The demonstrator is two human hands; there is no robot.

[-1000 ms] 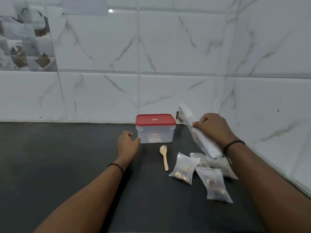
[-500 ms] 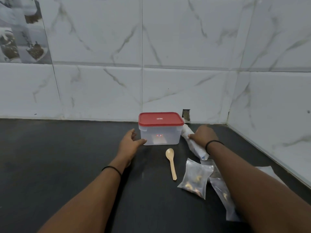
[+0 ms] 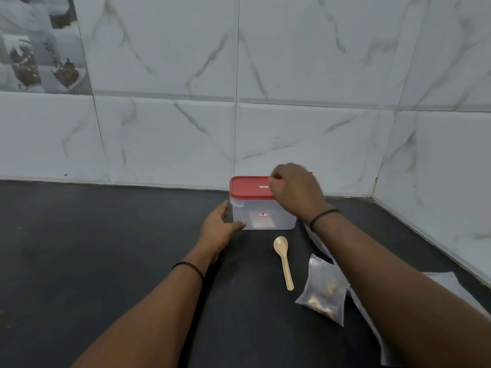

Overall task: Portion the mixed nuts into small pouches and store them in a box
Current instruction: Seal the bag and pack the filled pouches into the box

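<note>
A clear plastic box (image 3: 263, 216) with a red lid (image 3: 248, 187) stands on the dark counter near the back wall. My left hand (image 3: 219, 229) rests against the box's lower left corner, fingers straight along its side and thumb on its front. Over the lid's right end sits my right hand (image 3: 295, 192), its fingers curled round the lid's edge. A filled clear pouch of nuts (image 3: 322, 290) lies at the front right. Another pouch (image 3: 372, 330) is mostly hidden under my right forearm.
A beige spoon (image 3: 284, 261) lies in front of the box, bowl toward it. Part of a roll of plastic bags (image 3: 317, 244) shows beside my right wrist. A pale sheet (image 3: 449, 284) lies at the right, by the tiled corner walls.
My right hand put the roll of bags down beside the box, then rose onto the lid. My left hand moved in to touch the box's left side.
</note>
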